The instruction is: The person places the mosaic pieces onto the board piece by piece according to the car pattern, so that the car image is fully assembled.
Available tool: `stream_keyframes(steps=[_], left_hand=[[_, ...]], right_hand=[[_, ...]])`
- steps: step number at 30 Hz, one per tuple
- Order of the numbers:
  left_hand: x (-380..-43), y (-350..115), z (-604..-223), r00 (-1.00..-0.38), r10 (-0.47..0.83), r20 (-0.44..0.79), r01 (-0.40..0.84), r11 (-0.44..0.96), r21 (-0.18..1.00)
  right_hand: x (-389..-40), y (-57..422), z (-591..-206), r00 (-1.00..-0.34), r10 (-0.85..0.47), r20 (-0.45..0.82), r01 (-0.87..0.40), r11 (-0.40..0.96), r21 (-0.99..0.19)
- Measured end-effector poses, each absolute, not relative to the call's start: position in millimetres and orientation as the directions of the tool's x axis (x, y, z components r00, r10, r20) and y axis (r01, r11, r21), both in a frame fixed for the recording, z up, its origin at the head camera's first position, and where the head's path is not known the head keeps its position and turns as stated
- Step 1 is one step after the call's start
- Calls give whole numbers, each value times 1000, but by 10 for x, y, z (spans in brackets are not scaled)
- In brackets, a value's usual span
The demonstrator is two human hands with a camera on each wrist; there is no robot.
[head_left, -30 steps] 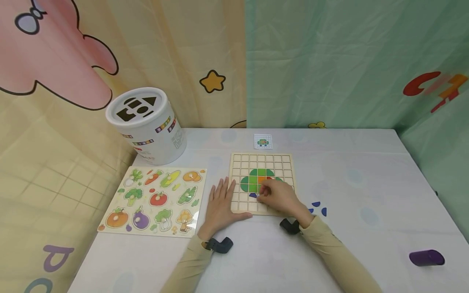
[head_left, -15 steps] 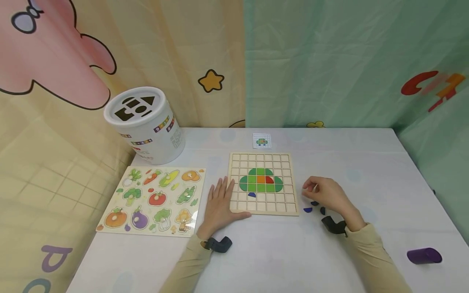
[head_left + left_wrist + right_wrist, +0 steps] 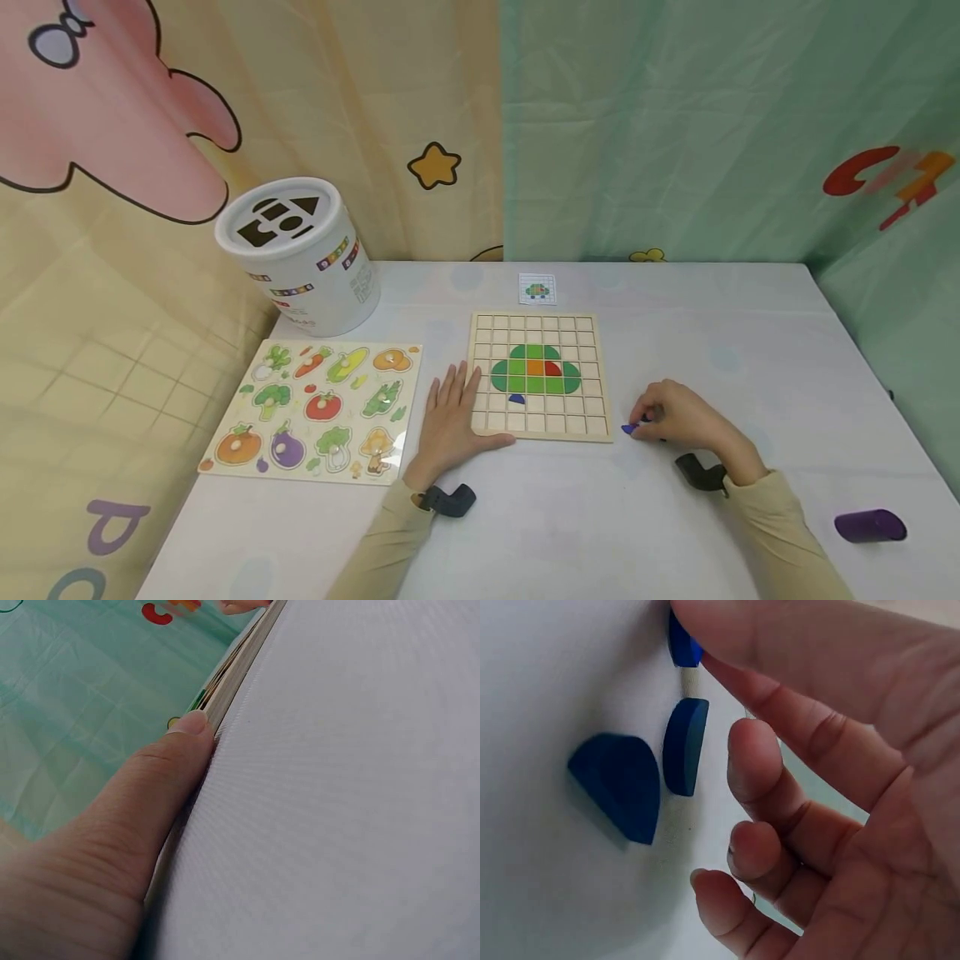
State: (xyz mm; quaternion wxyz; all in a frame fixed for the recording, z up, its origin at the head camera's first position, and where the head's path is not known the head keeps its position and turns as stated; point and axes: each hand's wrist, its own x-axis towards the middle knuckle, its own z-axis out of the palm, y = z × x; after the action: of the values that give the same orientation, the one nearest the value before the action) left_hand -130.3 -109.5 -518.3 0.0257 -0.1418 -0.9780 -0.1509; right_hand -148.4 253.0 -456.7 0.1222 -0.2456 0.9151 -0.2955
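A wooden grid board (image 3: 537, 426) lies flat, with green, orange and red tiles set in a car shape and one blue half-circle tile (image 3: 517, 399) below them. My left hand (image 3: 450, 421) rests at the board's left edge, fingers spread straight; its thumb (image 3: 157, 780) lies along the front edge. Right of the board, my right hand (image 3: 678, 417) pinches a blue half-circle piece (image 3: 683, 641) between thumb and index finger, low at the tabletop. Two more blue half-circle pieces (image 3: 619, 784) lie under that hand, mostly hidden in the head view.
A small pattern card (image 3: 537, 289) lies behind the board. To the left are a vegetable puzzle board (image 3: 346, 430) and a white bucket (image 3: 330, 292) with shape holes in its lid. A purple cylinder (image 3: 870, 526) lies at the right front.
My right hand has left the board, where the blue tile stays, and moved right and down to the loose blue pieces, now pinching one. My left hand stays in place.
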Motion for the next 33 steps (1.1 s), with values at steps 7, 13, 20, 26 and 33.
stream_keyframes(steps=[7,13,20,26,33], left_hand=[[-1301,-1094,-5176,-958,268,104,287,911,297],[-1296,-1093,-5174,-957,268,109,289,910,296],[-1295,-1092,-5169,-956,272,113,293,906,305],[-1290,-1092,-5165,-955,271,116,294,905,308],[-1292,-1094,-5175,-956,270,115,293,906,307]], right_hand=[[-1479,2467,-4563,-848,-525,-76,-381,703,-601],[-1430,2430,-4553,-855,-510,-97,-361,719,-594],[-1373,2434,-4567,-847,-523,-89,-381,716,-585],[-1350,2393,-4530,-842,-539,-33,-407,674,-616],[-1390,2085,-4592,-836,-545,61,-437,595,-674]])
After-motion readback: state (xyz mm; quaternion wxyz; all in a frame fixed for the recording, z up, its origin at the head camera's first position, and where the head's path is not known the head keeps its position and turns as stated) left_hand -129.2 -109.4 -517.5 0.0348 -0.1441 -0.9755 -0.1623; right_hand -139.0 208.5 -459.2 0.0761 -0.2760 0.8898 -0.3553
